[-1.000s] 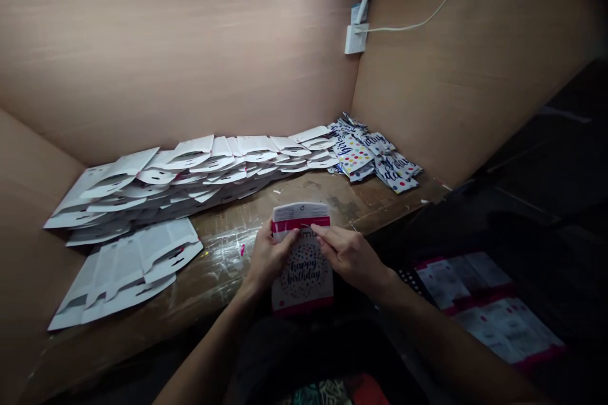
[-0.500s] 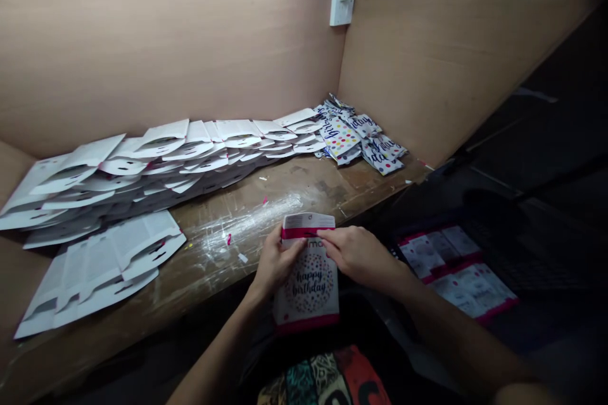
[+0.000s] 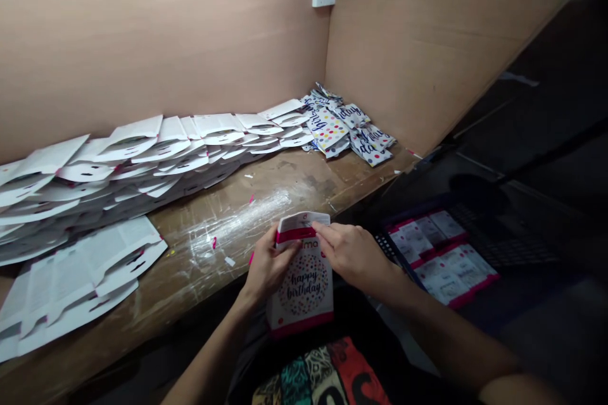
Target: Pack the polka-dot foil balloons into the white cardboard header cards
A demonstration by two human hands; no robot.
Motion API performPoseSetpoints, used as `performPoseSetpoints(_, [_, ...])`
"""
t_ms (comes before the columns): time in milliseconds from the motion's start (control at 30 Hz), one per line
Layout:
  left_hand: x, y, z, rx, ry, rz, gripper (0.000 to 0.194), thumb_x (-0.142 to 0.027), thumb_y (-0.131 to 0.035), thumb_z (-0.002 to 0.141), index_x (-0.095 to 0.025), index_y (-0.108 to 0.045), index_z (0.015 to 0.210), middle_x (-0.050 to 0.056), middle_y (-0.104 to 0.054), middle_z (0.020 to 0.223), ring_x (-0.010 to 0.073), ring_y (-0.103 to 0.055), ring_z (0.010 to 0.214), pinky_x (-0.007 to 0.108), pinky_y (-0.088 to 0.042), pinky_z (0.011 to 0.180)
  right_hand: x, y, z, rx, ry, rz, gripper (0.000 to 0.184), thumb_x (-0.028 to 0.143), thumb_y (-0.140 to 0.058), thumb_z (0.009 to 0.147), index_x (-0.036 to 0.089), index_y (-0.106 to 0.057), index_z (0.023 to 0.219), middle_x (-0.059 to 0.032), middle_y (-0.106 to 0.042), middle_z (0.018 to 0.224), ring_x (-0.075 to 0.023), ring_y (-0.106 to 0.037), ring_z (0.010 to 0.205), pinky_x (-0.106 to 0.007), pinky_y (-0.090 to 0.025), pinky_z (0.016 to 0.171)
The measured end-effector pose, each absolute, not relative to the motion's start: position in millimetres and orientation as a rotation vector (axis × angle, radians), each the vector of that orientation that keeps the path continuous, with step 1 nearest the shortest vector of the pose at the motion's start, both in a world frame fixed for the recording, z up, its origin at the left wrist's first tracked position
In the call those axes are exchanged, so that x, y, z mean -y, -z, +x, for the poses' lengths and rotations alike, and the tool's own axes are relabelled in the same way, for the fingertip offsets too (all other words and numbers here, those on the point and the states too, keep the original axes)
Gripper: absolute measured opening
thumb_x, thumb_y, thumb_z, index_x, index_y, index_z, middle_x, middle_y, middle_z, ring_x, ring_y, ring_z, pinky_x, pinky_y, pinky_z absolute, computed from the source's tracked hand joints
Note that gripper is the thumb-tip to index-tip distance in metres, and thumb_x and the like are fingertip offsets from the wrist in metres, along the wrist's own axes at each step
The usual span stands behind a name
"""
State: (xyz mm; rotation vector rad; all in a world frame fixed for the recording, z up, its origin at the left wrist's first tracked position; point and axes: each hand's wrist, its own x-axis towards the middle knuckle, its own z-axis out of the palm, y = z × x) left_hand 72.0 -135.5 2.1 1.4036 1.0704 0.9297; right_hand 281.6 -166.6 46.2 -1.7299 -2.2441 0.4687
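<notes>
- White cards (image 3: 80,278): loose overlapping stack, front left of tabletop (image 3: 285,177).
- Row of cards (image 3: 156,158): white, overlapping, running behind the stack toward the corner.
- Left hand (image 3: 270,266): fingers curled, gripping the packet's left edge.
- Packet (image 3: 304,291): "happy birthday" print, pink band, held tilted just off the tabletop's near edge.
- Right hand (image 3: 354,256): nearly closed, fingertips pinching the pink band.
- Dotted cards (image 3: 337,130): heaped in the far corner against the wall.
- Red-edged cards (image 3: 439,256): lying flat on dark mesh right of the hands.

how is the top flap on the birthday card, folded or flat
Folded: the flap lies bent over the card, its pink edge under the right hand's fingers.
</notes>
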Motion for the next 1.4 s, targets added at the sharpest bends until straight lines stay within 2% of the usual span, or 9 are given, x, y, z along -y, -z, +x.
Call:
performPoseSetpoints(333, [133, 4, 96, -1.023, -0.759, 1.673, 0.024, -0.031, -0.069, 0.093, -0.019, -0.073, 0.113, 0.002, -0.072, 0.089, 0.0208, -0.064, 0.082, 0.028, -0.05, 0.077, 158, -53, 285, 2.355, -0.428, -1.994, 0.028, 0.021, -0.041, 0.107, 0.021, -0.066, 0.12, -0.0134, -0.08, 0.101, -0.0286, -0.079, 0.084, -0.032, -0.053, 0.073])
performPoseSetpoints(500, [121, 15, 92, -1.179, -0.889, 1.524, 0.031, -0.038, -0.074, 0.091, -0.019, -0.069, 0.115, 0.006, -0.076, 0.102, 0.0242, -0.071, 0.09, 0.033, -0.055, 0.082, 148, -60, 340, 2.254, -0.646, -1.801, 0.029, 0.037, -0.045, 0.109, 0.023, -0.07, 0.114, -0.007, -0.08, 0.092, -0.0213, -0.074, 0.079, -0.026, -0.048, 0.073])
performPoseSetpoints(600, [113, 14, 82, -1.203, -1.008, 1.241, 0.047, -0.044, -0.083, 0.084, -0.019, -0.065, 0.12, 0.009, -0.079, 0.105, 0.0273, -0.075, 0.09, 0.037, -0.06, 0.081, 112, -55, 404, 1.799, -0.393, -2.054, 0.045, 0.045, -0.036, 0.112, 0.017, -0.071, 0.113, -0.0132, -0.078, 0.102, -0.0242, -0.072, 0.09, -0.03, -0.048, 0.081])
performPoseSetpoints(767, [113, 4, 73, -1.117, -1.001, 0.862, 0.065, -0.045, -0.091, 0.074, -0.017, -0.062, 0.125, 0.011, -0.08, 0.097, 0.031, -0.079, 0.081, 0.044, -0.064, 0.076, 32, -29, 473, 1.425, -0.118, -2.563, 0.041, 0.034, -0.052, 0.106, 0.005, -0.063, 0.132, -0.0312, -0.064, 0.135, -0.0335, -0.063, 0.124, -0.045, -0.043, 0.103])
performPoseSetpoints(967, [123, 2, 73, -1.061, -1.064, 0.793, 0.07, -0.044, -0.092, 0.072, -0.016, -0.06, 0.127, 0.014, -0.081, 0.101, 0.0331, -0.08, 0.087, 0.046, -0.064, 0.081, 3, -30, 464, 1.55, -0.038, -2.25, 0.04, 0.034, -0.042, 0.109, 0.013, -0.064, 0.134, -0.0282, -0.054, 0.151, -0.0417, -0.04, 0.148, -0.063, -0.034, 0.114])
performPoseSetpoints(1067, [125, 1, 72, -1.037, -1.103, 0.783, 0.067, -0.043, -0.092, 0.074, -0.015, -0.06, 0.125, 0.016, -0.08, 0.106, 0.0338, -0.079, 0.092, 0.047, -0.064, 0.084, 8, -24, 426, 1.515, -0.279, -1.835, 0.04, 0.042, -0.047, 0.106, 0.017, -0.066, 0.131, -0.0247, -0.058, 0.148, -0.0401, -0.045, 0.146, -0.061, -0.042, 0.111])
performPoseSetpoints(1200, [133, -4, 73, -1.022, -1.124, 0.774, 0.062, -0.04, -0.091, 0.076, -0.016, -0.061, 0.124, 0.017, -0.079, 0.111, 0.0342, -0.079, 0.096, 0.046, -0.064, 0.085, 45, 4, 343, 1.55, -1.053, -1.339, 0.056, 0.061, -0.046, 0.104, 0.015, -0.069, 0.127, -0.0156, -0.077, 0.112, -0.0249, -0.074, 0.1, -0.04, -0.059, 0.087])
performPoseSetpoints(1300, [144, -7, 76, -0.947, -1.069, 0.654, 0.061, -0.039, -0.09, 0.077, -0.016, -0.061, 0.126, 0.017, -0.08, 0.111, 0.034, -0.079, 0.094, 0.046, -0.065, 0.083, 81, 21, 292, 1.274, -1.611, -0.939, 0.062, 0.068, -0.065, 0.093, 0.017, -0.068, 0.128, -0.0104, -0.079, 0.1, -0.0252, -0.077, 0.089, -0.039, -0.062, 0.079])
performPoseSetpoints(1400, [156, 1, 79, -0.898, -0.977, 0.493, 0.062, -0.038, -0.09, 0.076, -0.015, -0.063, 0.127, 0.016, -0.08, 0.101, 0.0329, -0.08, 0.087, 0.045, -0.066, 0.08, 105, 24, 268, 1.205, -1.688, -0.837, 0.057, 0.065, -0.08, 0.083, 0.02, -0.073, 0.115, -0.0065, -0.078, 0.093, -0.0258, -0.076, 0.087, -0.037, -0.062, 0.077])
